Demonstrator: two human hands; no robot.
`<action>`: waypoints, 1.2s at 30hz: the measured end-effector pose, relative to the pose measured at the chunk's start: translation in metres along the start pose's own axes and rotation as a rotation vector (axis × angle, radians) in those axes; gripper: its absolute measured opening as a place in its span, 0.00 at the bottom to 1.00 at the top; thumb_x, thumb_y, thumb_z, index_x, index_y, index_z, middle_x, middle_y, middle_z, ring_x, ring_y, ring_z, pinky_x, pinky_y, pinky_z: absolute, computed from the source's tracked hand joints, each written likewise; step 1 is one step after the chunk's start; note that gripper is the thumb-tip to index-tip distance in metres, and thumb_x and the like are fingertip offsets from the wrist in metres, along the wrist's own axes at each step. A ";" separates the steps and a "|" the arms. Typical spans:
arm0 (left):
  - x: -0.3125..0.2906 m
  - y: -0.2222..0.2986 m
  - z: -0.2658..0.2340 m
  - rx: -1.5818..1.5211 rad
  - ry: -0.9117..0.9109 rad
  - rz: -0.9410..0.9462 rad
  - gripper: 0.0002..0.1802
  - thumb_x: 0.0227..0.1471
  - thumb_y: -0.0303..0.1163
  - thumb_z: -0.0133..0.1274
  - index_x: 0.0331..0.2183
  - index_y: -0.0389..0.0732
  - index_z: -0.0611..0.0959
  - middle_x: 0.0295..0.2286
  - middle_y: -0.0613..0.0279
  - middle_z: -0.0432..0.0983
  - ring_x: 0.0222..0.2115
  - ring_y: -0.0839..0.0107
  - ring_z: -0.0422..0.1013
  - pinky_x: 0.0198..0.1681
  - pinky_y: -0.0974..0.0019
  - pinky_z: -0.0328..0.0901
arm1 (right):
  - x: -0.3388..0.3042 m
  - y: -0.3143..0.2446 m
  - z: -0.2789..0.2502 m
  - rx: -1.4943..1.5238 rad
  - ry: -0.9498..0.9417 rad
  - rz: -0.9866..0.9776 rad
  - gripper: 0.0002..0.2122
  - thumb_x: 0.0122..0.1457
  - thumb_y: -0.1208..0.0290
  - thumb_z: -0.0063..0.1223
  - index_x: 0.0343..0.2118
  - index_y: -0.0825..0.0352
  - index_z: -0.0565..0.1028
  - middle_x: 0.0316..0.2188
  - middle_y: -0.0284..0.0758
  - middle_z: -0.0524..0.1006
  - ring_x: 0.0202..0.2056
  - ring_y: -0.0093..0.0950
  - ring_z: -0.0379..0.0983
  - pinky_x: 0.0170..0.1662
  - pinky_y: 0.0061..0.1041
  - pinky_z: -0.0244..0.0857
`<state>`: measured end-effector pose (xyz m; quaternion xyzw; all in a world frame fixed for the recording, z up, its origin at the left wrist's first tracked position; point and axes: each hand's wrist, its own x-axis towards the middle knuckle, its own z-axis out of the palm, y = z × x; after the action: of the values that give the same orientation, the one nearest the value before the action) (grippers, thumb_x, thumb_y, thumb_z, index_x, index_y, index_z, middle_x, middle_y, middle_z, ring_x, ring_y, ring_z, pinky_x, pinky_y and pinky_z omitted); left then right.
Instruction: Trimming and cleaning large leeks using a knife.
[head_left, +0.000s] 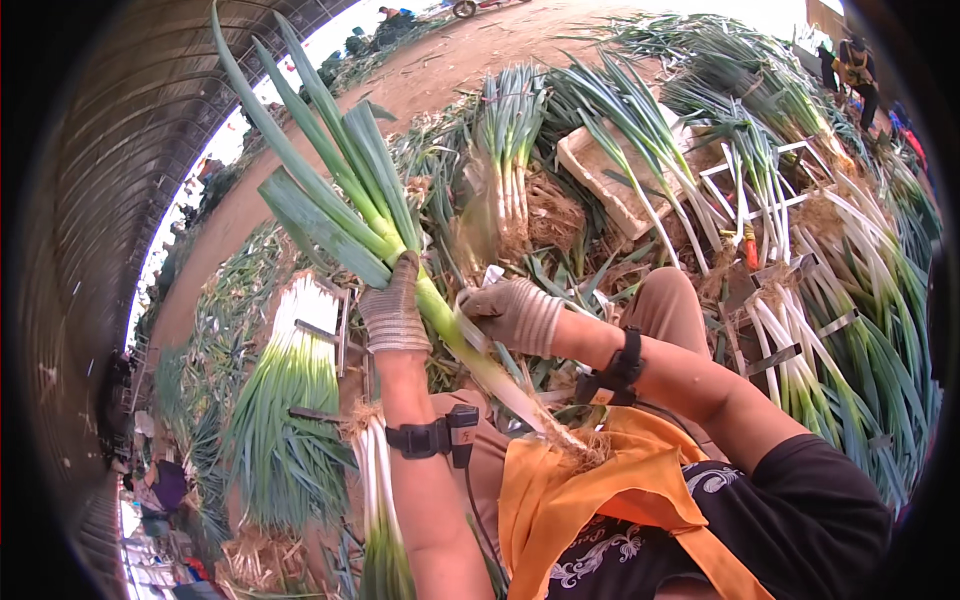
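Observation:
A long green onion [437, 312] lies slantwise before me, its leaves spread at the upper left and its rooted end low, against my orange apron [560, 478]. My left hand [393, 308], in a grey-brown knit glove, is closed round the stalk just below the leaves. Beside the stalk, my gloved right hand [515, 314] pinches a pale strip of the onion's outer leaf. Part of that strip is hidden by the fingers.
To the left, a trimmed green onion bundle [292, 372] rests in a metal frame. Several loose onions [790, 345] lie at the right, by more metal frames. Beyond my knees are a pale crate [598, 182], an upright bunch [510, 150] and scattered leaves. Another person [856, 72] stands far right.

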<state>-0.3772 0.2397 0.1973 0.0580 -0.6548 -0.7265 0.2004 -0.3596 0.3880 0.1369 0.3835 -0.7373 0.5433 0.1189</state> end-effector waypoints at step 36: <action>-0.108 -0.029 -0.055 -0.179 -0.191 -0.205 0.16 0.52 0.34 0.49 0.39 0.31 0.73 0.29 0.47 0.75 0.29 0.60 0.73 0.33 0.63 0.70 | -0.090 -0.023 0.014 0.443 -0.506 0.721 0.15 0.55 0.63 0.51 0.40 0.68 0.75 0.28 0.31 0.77 0.30 0.17 0.69 0.36 0.20 0.65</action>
<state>-0.2659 0.2304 0.1418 0.0373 -0.5939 -0.8009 0.0665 -0.2789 0.4122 0.0949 0.2400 -0.6956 0.5834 -0.3438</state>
